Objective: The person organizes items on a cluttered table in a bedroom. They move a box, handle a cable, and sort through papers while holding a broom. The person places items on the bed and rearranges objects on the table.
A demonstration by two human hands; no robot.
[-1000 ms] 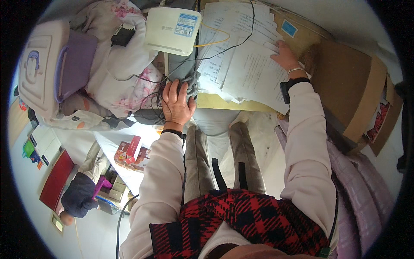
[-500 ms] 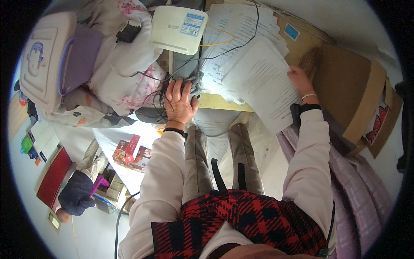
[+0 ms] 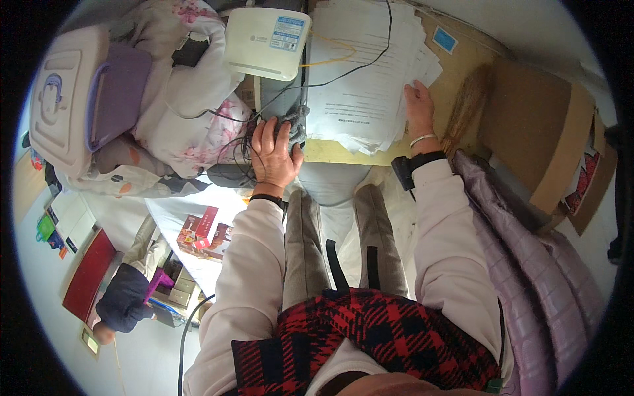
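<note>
A thick stack of printed paper sheets (image 3: 350,99) lies on the yellowish wooden tabletop (image 3: 340,153), its edges uneven. At the stack's right edge is my right hand (image 3: 421,113), fingers bent in and closed on the paper's edge; the fingertips are partly hidden. My left hand (image 3: 275,157) rests palm down with its fingers spread, left of the stack. Under and beside it are a tangle of thin black cables (image 3: 239,158) and a crumpled grey cloth (image 3: 298,122). A white router (image 3: 267,43) lies above it, and a yellow cord runs from the router over the sheets.
A brush of straw bristles (image 3: 467,105) and an open cardboard box (image 3: 528,125) stand at the right. A shiny mauve quilted cloth (image 3: 528,264) hangs below. On the left are a lidded purple-and-white bin (image 3: 69,99) and flowered bedding (image 3: 178,125). Another person (image 3: 125,297) is farther off.
The lifted sheets have come down flat onto the stack. My right hand has moved left and slightly up with the paper's edge. My left hand stays in place.
</note>
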